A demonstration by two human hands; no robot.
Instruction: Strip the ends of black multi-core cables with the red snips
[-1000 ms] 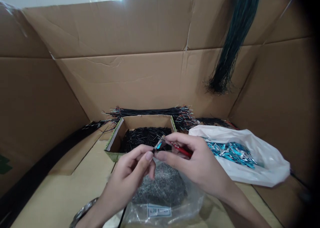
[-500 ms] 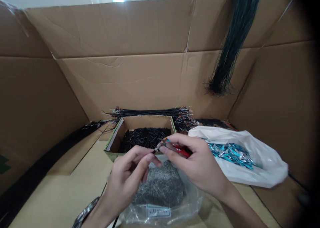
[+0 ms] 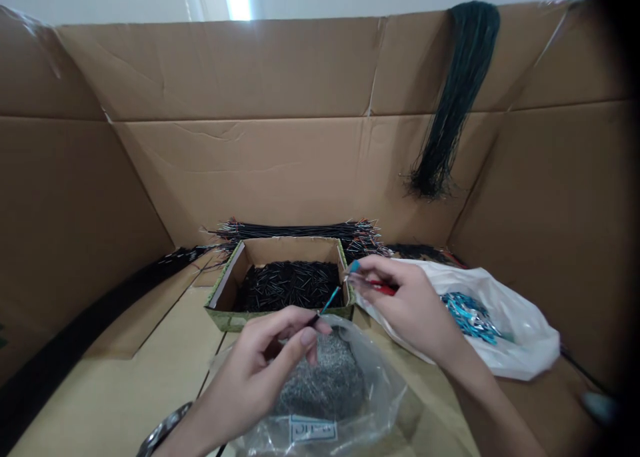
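Observation:
My left hand (image 3: 275, 353) pinches a black cable (image 3: 314, 319) between thumb and fingers. From its tip a thin blue wire (image 3: 329, 300) sticks up and to the right. Across from it, my right hand (image 3: 400, 297) is closed around a small red-handled tool (image 3: 383, 287), whose exact kind is partly hidden by the fingers. Something blue (image 3: 355, 266) shows at the right fingertips. A small gap parts the right fingertips from the end of the blue wire. Both hands are above a clear plastic bag (image 3: 370, 403) filled with fine grey, wiry pieces.
Behind the hands stands a green-edged box (image 3: 220, 318) of short black pieces. Cable bundles (image 3: 300, 231) lie beyond it. A white bag (image 3: 530, 337) with blue foil-like pieces is at right. Dark strands (image 3: 463, 77) hang over the cardboard wall (image 3: 240, 157); a black bundle (image 3: 100, 317) lies left.
My right hand has moved away from my left hand, to the right, with the red-handled tool. The blue wire now shows clear of the right fingers. The view has shifted slightly.

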